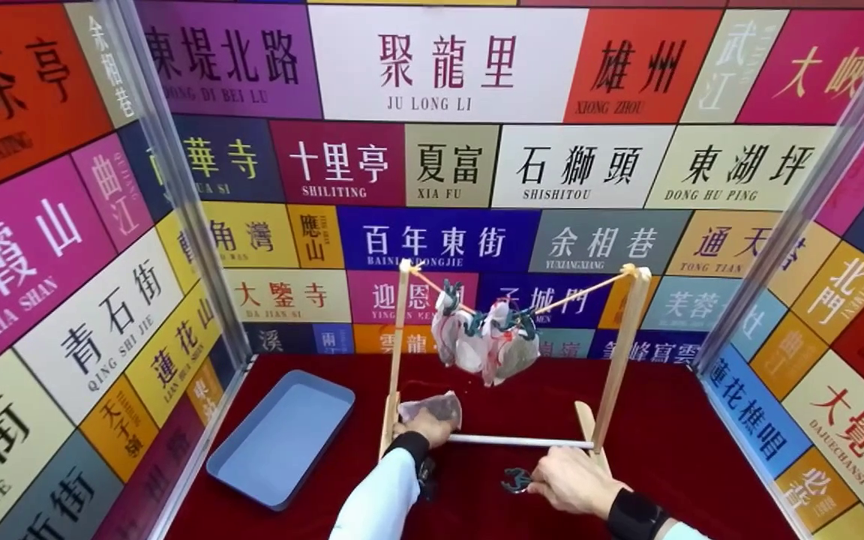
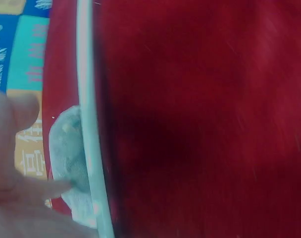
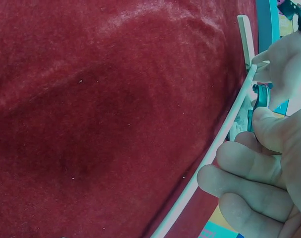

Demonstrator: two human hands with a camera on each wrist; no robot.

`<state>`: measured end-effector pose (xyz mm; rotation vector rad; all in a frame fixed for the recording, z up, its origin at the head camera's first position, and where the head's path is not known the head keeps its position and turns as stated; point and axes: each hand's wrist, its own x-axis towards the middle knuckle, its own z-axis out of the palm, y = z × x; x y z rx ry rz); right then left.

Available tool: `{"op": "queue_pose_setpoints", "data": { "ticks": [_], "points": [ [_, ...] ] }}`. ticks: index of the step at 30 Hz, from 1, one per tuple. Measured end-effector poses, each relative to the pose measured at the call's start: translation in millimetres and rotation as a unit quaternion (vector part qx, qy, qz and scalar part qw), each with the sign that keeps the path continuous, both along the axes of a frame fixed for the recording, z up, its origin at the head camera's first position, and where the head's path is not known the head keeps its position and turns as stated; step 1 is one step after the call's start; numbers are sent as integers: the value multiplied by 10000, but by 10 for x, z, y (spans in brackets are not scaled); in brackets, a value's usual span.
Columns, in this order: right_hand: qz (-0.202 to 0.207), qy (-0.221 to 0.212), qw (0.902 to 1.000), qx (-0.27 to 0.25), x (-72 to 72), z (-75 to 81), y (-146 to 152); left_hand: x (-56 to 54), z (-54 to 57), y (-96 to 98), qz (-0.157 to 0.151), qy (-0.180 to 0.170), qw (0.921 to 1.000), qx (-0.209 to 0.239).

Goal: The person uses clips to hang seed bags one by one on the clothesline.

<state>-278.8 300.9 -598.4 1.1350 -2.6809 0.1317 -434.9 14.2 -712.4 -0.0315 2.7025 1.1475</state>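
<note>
In the head view my left hand [image 1: 428,427] is at a whitish, sheer cloth pouch [image 1: 443,409], beside the frame's left post. The left wrist view shows thumb and finger apart, with a fingertip touching the pouch [image 2: 71,153]. My right hand [image 1: 573,480] pinches a dark green clip [image 1: 516,480] between thumb and index finger, near the right post's foot. The right wrist view shows this clip [image 3: 261,99] at the fingertips, its other fingers loosely bent. Above, several similar pouches [image 1: 477,349] hang bunched on a cord [image 1: 586,291], held by green clips [image 1: 471,322].
A wooden frame has a left post [image 1: 397,337], a right post [image 1: 622,360] and a pale lower bar [image 1: 514,441]. A blue-grey tray [image 1: 274,442] lies to the left on the dark red cloth [image 1: 477,510]. Walls with printed signs [image 1: 447,64] enclose the table.
</note>
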Motion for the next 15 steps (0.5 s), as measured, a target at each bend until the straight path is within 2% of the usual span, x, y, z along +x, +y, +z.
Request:
{"op": "queue_pose_setpoints", "data": {
  "ticks": [2,3,5,7,9,12,15],
  "points": [
    [9,-57,10000,-48,5,11,10,-7,29,-12,285,57,9992,276],
    [-16,-144,9999,-78,7,14,21,22,72,-28,498,107,9984,242],
    [-43,-202,9997,-126,10,25,50,98,188,-40,708,293,9963,390],
    [-87,-229,9996,-144,17,25,68,173,256,-47,913,591,9931,429],
    [-146,-260,9995,-127,25,20,69,282,354,-43,1037,1050,9882,423],
    [-259,-337,9991,-25,28,28,55,390,457,-6,1296,1898,9729,253],
    [-224,-306,9993,74,12,60,22,426,544,34,1636,2767,9467,209]
  ]
}}
